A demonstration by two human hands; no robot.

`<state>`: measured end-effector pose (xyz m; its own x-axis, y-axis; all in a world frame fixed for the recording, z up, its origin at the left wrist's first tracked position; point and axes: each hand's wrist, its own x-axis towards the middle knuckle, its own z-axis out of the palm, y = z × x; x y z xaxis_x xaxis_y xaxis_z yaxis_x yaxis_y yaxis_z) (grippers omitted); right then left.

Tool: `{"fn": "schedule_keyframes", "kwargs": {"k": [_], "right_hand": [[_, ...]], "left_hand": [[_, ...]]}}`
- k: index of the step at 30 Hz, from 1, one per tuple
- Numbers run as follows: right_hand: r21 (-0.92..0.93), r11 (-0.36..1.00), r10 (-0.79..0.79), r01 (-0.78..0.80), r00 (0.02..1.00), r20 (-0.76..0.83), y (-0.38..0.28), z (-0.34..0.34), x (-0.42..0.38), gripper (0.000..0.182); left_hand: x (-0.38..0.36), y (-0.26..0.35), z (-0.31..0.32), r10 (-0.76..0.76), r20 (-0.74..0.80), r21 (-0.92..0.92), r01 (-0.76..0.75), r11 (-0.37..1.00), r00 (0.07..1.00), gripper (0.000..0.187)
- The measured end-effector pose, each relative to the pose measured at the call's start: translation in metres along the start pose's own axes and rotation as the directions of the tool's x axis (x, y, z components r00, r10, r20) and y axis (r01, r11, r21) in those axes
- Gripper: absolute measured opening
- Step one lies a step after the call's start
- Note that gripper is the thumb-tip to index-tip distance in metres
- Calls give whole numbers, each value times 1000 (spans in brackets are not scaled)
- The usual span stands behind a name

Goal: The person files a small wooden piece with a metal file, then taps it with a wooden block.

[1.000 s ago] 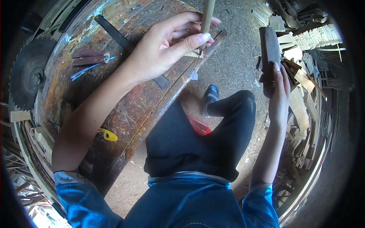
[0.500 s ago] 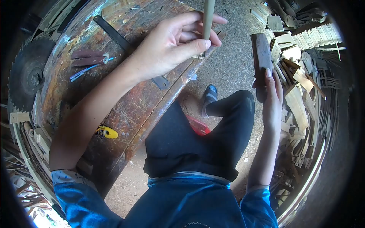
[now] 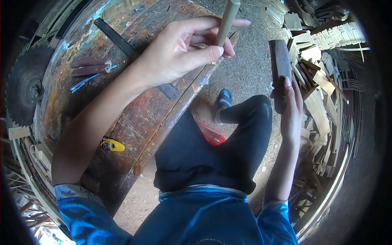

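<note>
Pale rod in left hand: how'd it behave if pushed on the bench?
The pale rod would likely roll; its sides look rounded. It seems stiff, showing no bend in the left hand. Probably light, being slim.

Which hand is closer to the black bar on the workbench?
Left. The left hand is beside the black bar, its wrist crossing over it; the right hand is away past the workbench.

Left arm (image 3: 102, 110) slants forward and inward; left hand (image 3: 185, 49) in a pinch grip, thumb (image 3: 204, 56) out straight, index finger (image 3: 240, 23) stretched past it, other fingers curled. Right arm (image 3: 286, 167) reaches forward, wrist near straight; right hand (image 3: 292, 106) grips, well apart from left.
</note>
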<state>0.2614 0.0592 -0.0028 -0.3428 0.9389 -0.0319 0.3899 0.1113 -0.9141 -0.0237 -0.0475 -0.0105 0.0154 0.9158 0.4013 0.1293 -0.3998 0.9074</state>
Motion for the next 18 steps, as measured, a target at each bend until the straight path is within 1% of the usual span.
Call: {"fn": "schedule_keyframes", "kwargs": {"k": [2, 5, 8, 11, 15, 18], "right_hand": [[-8, 1000, 11, -11, 1000, -10, -3, 3, -1, 47], [6, 1000, 14, -15, 999, 33, -2, 0, 0, 46], [0, 1000, -16, 16, 999, 34, 1, 0, 2, 45], [13, 999, 33, -34, 998, 48, -5, 0, -1, 46], [40, 999, -17, 16, 1000, 26, 0, 1, -1, 47], [32, 999, -28, 27, 999, 23, -1, 2, -2, 47]], "left_hand": [[0, -1, -3, 11, 9, 19, -11, 1000, 1000, 37], [2, -2, -6, 25, -6, 34, -24, 999, 1000, 35], [3, -4, -9, 16, -15, 31, -15, 999, 1000, 35], [3, -3, -9, 14, -18, 27, -13, 1000, 1000, 36], [4, 0, -10, 4, 24, 48, -5, 999, 1000, 40], [4, -2, -7, 0, 8, 18, 0, 1000, 1000, 43]]}}
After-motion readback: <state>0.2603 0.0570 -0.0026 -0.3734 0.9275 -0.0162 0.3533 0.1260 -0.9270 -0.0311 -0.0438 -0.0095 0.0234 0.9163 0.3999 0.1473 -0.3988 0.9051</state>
